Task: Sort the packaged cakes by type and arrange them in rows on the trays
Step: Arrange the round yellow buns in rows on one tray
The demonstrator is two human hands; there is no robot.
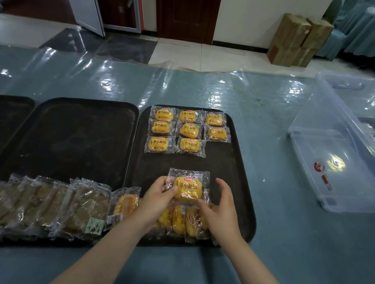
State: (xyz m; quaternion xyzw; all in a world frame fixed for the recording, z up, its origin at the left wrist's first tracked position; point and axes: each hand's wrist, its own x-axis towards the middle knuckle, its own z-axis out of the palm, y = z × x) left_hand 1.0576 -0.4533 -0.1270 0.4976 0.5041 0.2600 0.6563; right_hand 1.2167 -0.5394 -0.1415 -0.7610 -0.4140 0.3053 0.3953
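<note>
Black tray (236, 168) with eight yellow cakes (188, 130), left grip (157, 198) pinching another cake (187, 187), right grip (219, 203) loose.

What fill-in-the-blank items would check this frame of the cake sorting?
1. The yellow wrapped cakes laid flat in rows on the right black tray number ____.
2. The left hand pinches a ____ wrapped cake.
3. The third row lacks ____ cake.
4. The clear plastic bin lies to the tray's ____.

Missing: eight; yellow; one; right
</note>
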